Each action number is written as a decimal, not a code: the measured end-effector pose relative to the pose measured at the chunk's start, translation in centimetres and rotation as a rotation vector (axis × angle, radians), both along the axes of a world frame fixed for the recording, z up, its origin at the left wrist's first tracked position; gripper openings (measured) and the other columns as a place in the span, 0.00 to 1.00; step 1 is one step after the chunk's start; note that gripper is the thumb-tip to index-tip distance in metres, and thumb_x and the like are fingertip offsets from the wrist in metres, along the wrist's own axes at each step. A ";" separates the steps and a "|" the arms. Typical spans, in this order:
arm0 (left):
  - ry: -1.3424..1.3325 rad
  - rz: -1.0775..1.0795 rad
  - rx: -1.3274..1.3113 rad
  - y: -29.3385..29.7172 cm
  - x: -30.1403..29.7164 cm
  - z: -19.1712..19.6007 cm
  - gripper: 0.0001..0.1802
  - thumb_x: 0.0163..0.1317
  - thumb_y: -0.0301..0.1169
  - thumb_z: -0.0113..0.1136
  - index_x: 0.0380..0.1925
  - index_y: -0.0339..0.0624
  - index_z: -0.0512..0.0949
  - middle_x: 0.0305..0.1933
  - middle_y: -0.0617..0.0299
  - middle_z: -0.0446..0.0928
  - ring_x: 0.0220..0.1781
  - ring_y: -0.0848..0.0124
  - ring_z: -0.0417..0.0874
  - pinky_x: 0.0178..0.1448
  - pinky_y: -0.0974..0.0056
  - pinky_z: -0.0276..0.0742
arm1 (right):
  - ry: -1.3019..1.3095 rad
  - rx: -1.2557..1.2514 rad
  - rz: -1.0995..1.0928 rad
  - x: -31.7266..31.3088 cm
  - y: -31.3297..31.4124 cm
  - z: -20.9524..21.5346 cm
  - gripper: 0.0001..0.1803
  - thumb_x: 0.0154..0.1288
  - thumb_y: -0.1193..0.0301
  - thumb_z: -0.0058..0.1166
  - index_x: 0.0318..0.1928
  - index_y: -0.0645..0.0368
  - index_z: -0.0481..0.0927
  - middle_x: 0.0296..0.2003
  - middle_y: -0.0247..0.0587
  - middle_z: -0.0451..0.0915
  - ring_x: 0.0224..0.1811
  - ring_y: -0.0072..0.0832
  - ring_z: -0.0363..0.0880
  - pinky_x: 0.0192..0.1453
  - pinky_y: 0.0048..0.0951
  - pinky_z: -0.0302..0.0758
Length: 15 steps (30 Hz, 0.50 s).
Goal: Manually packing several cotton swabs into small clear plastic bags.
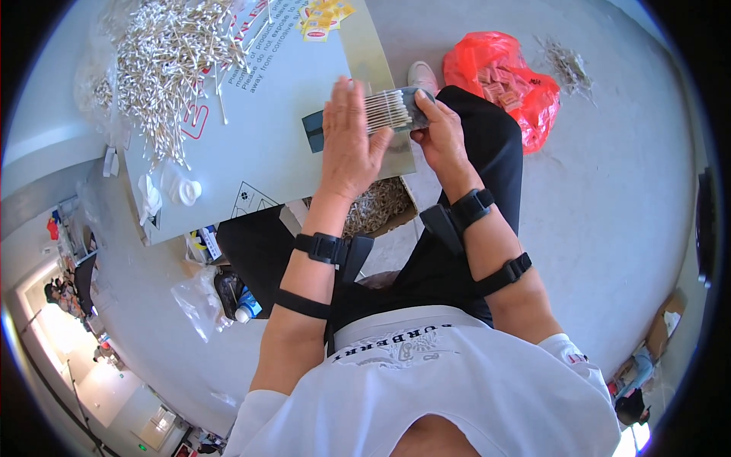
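Note:
My right hand (440, 133) grips a tight bundle of cotton swabs (390, 109), held level over the edge of a grey cardboard sheet (282, 145). My left hand (352, 141) lies flat and open against the near ends of the swabs, fingers together and pointing up. A dark blue card (313, 131) sticks out to the left from under my left hand. A big loose heap of white cotton swabs (171, 61) covers the far left of the sheet.
A red plastic bag (506, 80) with small packets lies on the grey floor at the upper right. A box of loose sticks (378, 206) sits under the sheet. Yellow packets (324, 17) lie at the sheet's top. A bottle and plastic bags (228, 293) lie at lower left.

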State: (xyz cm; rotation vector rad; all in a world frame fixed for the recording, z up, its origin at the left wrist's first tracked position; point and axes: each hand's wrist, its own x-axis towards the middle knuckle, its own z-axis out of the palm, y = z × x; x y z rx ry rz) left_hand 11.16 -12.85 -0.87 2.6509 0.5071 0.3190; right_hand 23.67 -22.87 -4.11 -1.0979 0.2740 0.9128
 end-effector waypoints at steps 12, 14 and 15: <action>-0.560 0.236 -0.681 -1.4 2.6 -0.5 0.40 0.76 0.52 0.35 0.73 0.30 0.46 0.78 0.41 0.45 0.80 0.53 0.45 0.79 0.56 0.41 | -0.300 -0.106 0.060 -0.2 1.0 -0.4 0.13 0.67 0.57 0.61 0.35 0.53 0.81 0.24 0.24 0.78 0.20 0.14 0.72 0.21 0.18 0.64; -0.543 0.229 -0.674 -1.5 2.7 -0.7 0.40 0.76 0.52 0.34 0.73 0.30 0.46 0.78 0.42 0.46 0.80 0.52 0.45 0.79 0.56 0.41 | -0.306 -0.117 0.037 -0.3 1.1 -0.2 0.13 0.68 0.59 0.60 0.34 0.55 0.82 0.24 0.24 0.78 0.21 0.13 0.70 0.22 0.20 0.63; -0.529 0.223 -0.663 -1.5 2.7 -0.6 0.39 0.76 0.51 0.34 0.73 0.30 0.46 0.78 0.42 0.46 0.80 0.52 0.45 0.79 0.56 0.41 | -0.312 -0.124 0.015 -0.3 1.1 -0.2 0.13 0.68 0.61 0.60 0.33 0.57 0.82 0.24 0.25 0.78 0.21 0.13 0.68 0.22 0.22 0.62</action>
